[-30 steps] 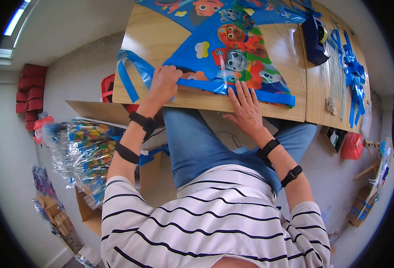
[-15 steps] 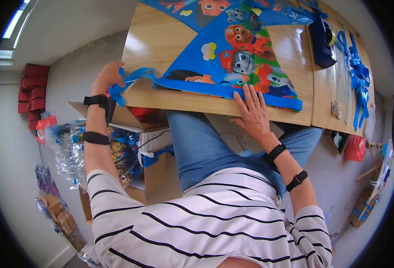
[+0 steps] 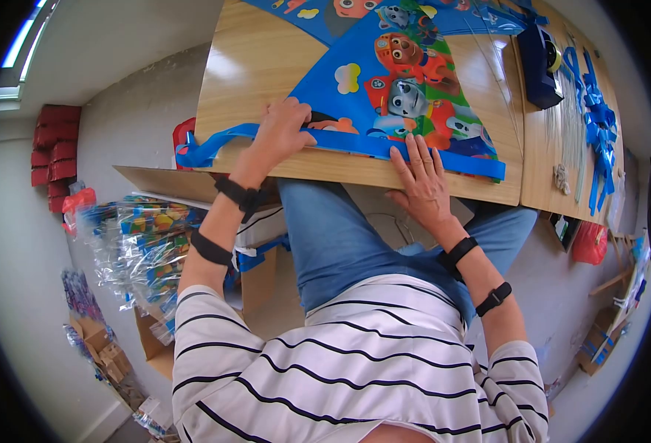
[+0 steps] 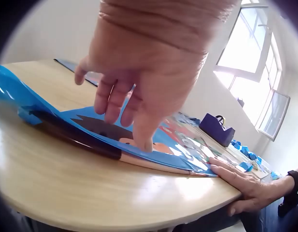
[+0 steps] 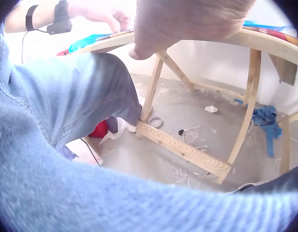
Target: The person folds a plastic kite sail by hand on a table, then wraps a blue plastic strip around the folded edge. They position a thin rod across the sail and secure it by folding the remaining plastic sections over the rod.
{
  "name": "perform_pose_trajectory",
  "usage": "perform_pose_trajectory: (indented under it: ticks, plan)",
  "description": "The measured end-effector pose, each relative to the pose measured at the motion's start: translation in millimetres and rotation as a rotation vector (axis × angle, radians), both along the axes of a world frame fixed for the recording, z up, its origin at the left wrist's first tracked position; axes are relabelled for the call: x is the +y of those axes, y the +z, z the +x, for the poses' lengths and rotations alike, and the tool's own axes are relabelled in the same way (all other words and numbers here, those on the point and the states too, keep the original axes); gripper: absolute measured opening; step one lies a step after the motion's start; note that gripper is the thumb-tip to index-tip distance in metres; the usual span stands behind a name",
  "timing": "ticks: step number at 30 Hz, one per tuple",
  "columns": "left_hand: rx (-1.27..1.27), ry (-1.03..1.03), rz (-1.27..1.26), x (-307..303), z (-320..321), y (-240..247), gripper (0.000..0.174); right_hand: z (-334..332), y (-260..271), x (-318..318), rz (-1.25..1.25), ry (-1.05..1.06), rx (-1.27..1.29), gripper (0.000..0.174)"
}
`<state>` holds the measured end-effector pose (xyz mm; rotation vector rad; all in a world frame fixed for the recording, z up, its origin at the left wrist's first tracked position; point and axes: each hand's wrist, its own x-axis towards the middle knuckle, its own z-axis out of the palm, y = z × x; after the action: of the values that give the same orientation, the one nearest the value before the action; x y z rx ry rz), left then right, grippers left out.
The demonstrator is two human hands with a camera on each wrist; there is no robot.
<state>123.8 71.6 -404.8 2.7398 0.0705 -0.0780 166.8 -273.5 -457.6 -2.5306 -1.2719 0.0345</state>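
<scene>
A blue printed sheet [image 3: 318, 92] with cartoon dogs lies on the wooden table [image 3: 240, 81], tapering away from the person. Along its near edge runs a flat blue strip [image 3: 355, 144], whose loose tail curls out to the table's left edge. My left hand [image 3: 277, 136] is over the sheet's near left corner. In the left wrist view its fingers hang apart from the thumb, and the thumb tip is right at the strip's edge. My right hand [image 3: 425, 181] rests on the strip toward its right end, fingers straight and spread.
Behind lies a second printed sheet [image 3: 303, 22]. At the back right stands a dark tape dispenser [image 3: 543, 70], with a bundle of blue strips [image 3: 602, 133] and thin pale rods beyond it. Left of the person, plastic-wrapped packs [image 3: 148, 236] sit by a cardboard box [image 3: 259, 280].
My left hand first gripped near the corner, swung left with the strip's loose end, then let it go and came back over the corner. My right hand has stayed on the strip.
</scene>
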Motion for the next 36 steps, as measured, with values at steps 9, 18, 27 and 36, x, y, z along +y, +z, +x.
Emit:
perform_pose_trajectory:
  ticks: [9, 18, 27, 36]
  plan:
    - [-0.364, -0.045, 0.098, -90, -48, -30, 0.029, 0, 2, 0, 0.019, 0.006, 0.007, 0.108]
    - [-0.459, -0.068, 0.292, -56, -36, -39, 0.021, -1, 1, 0, -0.002, -0.002, -0.008, 0.107]
    - [-0.482, -0.066, 0.261, -58, -37, -38, 0.01, -1, 1, 0, -0.001, 0.003, -0.011, 0.106]
    - [-0.392, -0.016, 0.132, -65, -50, -40, 0.027, 0, 0, 0, -0.007, -0.002, -0.009, 0.105]
